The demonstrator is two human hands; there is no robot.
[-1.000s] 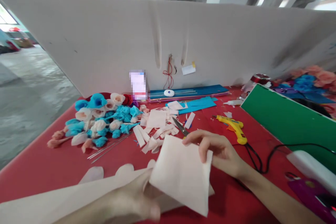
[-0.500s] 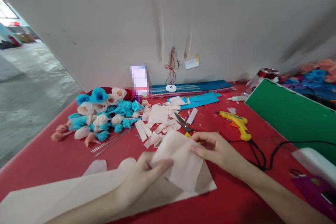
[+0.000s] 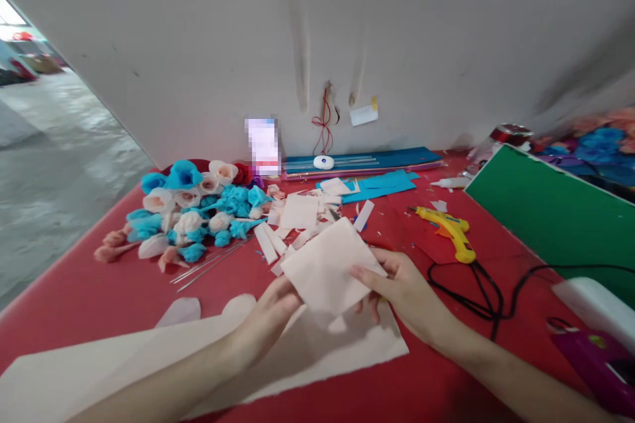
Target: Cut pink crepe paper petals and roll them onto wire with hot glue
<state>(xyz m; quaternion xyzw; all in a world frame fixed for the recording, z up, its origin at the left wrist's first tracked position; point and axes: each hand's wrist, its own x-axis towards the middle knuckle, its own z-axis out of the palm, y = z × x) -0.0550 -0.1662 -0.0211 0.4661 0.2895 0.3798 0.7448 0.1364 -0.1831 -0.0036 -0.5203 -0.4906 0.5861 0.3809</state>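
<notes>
A folded square of pale pink crepe paper (image 3: 330, 268) is held up between my hands, tilted toward me. My right hand (image 3: 404, 291) pinches its right corner, thumb on top and fingers underneath. My left hand (image 3: 270, 317) holds the lower left edge, its fingertips partly hidden behind the paper. Below them lies a long pale sheet of crepe paper (image 3: 124, 360) with cut, rounded petals (image 3: 181, 312) beside it. Scissors are mostly covered by the square; a bit of dark blade shows above it, and a speck of yellow shows under my right hand.
Crepe paper flowers (image 3: 188, 225) and thin wires (image 3: 203, 268) lie left. Paper scraps (image 3: 268, 241) and blue strips (image 3: 380, 186) are behind my hands. A yellow glue gun (image 3: 449, 231) with black cord, a green board (image 3: 555, 218) and a purple object (image 3: 592, 363) stand right. A white panel rises behind.
The square has turned into a diamond and lies flatter, covering more of the scissors. My left thumb has come off its face to the edge; my right hand has shifted slightly lower.
</notes>
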